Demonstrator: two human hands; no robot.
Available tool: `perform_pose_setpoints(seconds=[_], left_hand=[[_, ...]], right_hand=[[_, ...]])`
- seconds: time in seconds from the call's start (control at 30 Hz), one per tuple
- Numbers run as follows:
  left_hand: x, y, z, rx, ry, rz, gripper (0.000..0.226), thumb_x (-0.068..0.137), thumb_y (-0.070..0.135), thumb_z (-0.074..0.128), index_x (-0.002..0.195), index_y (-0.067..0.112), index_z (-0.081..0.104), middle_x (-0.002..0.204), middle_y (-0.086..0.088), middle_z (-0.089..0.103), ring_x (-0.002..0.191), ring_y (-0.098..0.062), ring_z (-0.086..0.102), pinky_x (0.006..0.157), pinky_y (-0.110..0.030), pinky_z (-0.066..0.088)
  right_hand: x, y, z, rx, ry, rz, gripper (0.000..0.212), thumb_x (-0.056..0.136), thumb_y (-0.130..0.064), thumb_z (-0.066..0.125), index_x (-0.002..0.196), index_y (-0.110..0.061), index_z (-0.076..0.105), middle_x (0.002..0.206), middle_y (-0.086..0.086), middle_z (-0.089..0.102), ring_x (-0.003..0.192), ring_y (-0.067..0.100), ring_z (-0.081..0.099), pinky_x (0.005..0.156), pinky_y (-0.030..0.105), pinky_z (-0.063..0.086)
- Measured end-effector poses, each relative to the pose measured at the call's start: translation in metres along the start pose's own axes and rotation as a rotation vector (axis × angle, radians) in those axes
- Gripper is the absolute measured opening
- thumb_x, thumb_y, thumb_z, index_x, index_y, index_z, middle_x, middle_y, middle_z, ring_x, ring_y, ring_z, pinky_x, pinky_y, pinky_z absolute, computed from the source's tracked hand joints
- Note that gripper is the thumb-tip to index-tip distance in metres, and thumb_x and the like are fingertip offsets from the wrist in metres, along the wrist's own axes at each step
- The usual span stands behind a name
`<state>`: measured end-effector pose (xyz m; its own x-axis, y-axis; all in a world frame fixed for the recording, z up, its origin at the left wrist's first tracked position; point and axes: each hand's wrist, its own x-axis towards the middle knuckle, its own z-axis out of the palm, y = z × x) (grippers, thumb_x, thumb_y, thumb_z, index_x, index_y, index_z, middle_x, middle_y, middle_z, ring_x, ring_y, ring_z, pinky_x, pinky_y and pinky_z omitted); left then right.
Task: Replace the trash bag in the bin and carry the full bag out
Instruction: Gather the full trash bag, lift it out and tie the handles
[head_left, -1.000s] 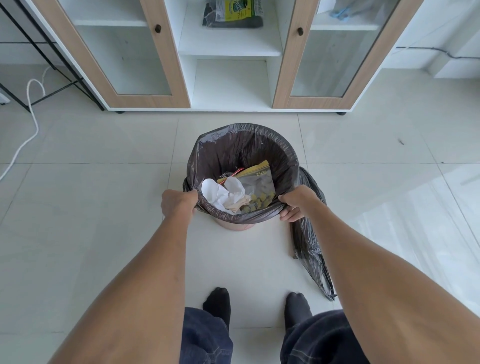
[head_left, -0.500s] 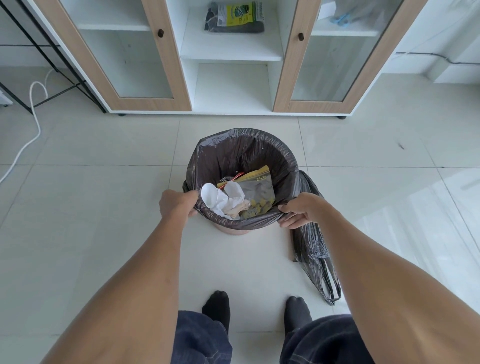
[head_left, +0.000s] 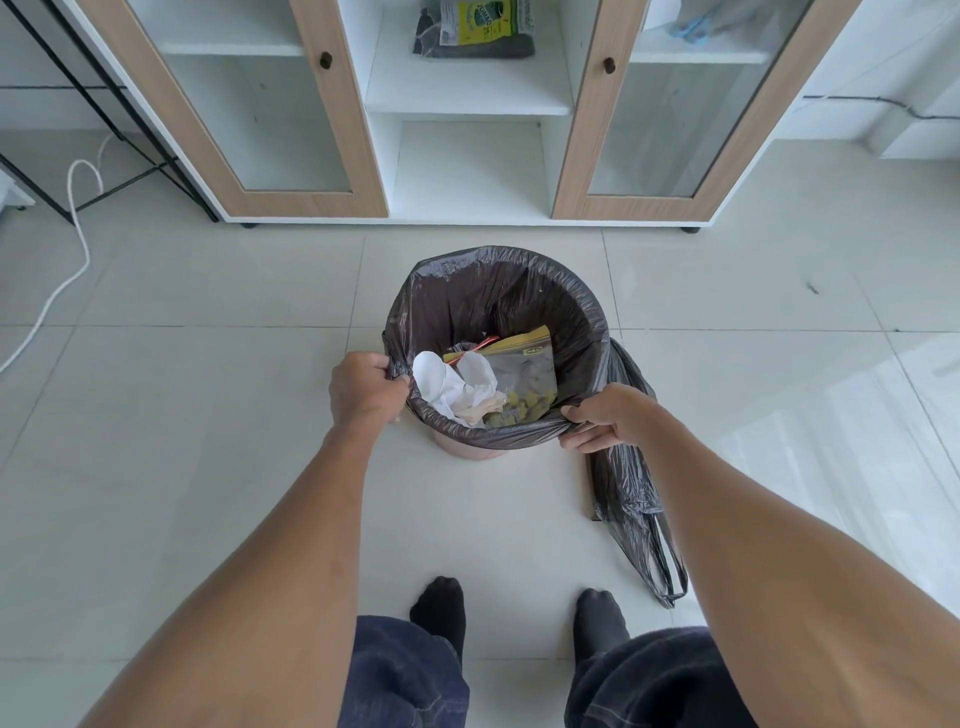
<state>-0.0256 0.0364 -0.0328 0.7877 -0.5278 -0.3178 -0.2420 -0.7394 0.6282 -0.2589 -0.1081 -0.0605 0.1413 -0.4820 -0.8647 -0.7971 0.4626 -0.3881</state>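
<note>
Head view: left hand (head_left: 366, 391) and right hand (head_left: 605, 418) each gripped the bag (head_left: 498, 291) rim on opposite near sides; bin (head_left: 467, 449) directly below; spare bag (head_left: 631, 499) lay right.

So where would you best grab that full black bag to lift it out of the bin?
By its loose top edge, on two opposite sides, coming from above. The full bag is folded over the rim of the bin, so that edge peels up and bunches easily. The left hand and right hand each pinch it there, near left and near right.
</note>
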Motion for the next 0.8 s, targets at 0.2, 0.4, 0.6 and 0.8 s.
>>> perform_pose_setpoints(seconds=[0.2,0.4,0.6,0.8], left_hand=[[0.001,-0.002,-0.001,-0.004,-0.099,-0.016,0.023,0.088,0.012,0.062,0.067,0.019,0.056,0.073,-0.007,0.071,0.049,-0.022,0.065,0.055,-0.03,0.057],[0.005,-0.004,0.004,0.012,-0.318,-0.115,0.014,0.082,0.012,0.071,0.095,0.007,0.067,0.085,-0.01,0.072,0.063,-0.019,0.065,0.055,-0.025,0.051],[0.01,-0.01,0.01,-0.017,-0.316,-0.068,0.043,0.065,0.017,0.081,0.106,0.015,0.066,0.098,-0.003,0.074,0.09,-0.024,0.07,0.089,-0.041,0.057],[0.015,-0.014,0.013,-0.036,-0.369,-0.082,0.068,0.059,0.021,0.075,0.123,0.022,0.054,0.11,-0.003,0.068,0.1,-0.025,0.067,0.091,-0.042,0.057]], right_hand=[[0.003,0.0,0.002,0.05,0.027,0.012,0.022,0.097,-0.019,0.059,0.087,-0.001,0.051,0.05,0.006,0.068,0.06,0.014,0.068,0.08,0.035,0.058],[0.008,-0.001,0.006,0.049,0.062,0.028,0.026,0.097,-0.016,0.059,0.082,0.001,0.047,0.046,0.009,0.066,0.061,0.018,0.067,0.076,0.035,0.057],[0.012,0.0,0.008,0.011,0.057,0.018,0.028,0.097,-0.021,0.06,0.084,0.001,0.05,0.047,0.005,0.067,0.044,0.013,0.065,0.064,0.026,0.058],[0.011,-0.005,0.006,-0.09,-0.082,0.145,0.034,0.102,-0.035,0.046,0.081,-0.008,0.044,0.044,0.001,0.058,0.048,0.01,0.055,0.05,0.013,0.049]])
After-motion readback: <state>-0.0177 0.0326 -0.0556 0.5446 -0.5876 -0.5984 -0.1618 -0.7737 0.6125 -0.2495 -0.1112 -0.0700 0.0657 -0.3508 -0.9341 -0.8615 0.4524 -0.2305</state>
